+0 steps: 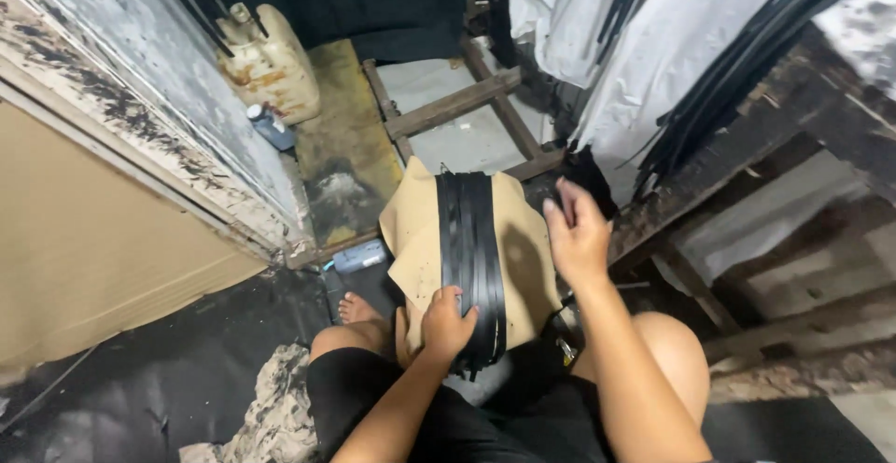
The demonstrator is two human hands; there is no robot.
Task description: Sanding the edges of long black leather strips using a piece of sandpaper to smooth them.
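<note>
1. Your left hand [448, 321] is clenched on the near end of a bundle of black strips [471, 258], thumb on top and fingers curled over its left edge.
2. The bundle lies lengthwise on a tan sheet [527, 248] that rests across your lap, running away from that hand toward the wooden frame [453, 105] beyond.
3. Your right hand [577, 234] is released, fingers loosely spread, hovering just right of the bundle's far half, over the sheet's right edge; it grips nothing.
4. Farther right of that hand, more black strips [737, 71] hang over a dark wooden beam.
5. Well beyond your left hand, a stained plastic jug [271, 66] stands against the wall, a small bottle [271, 127] just beside it.
</note>
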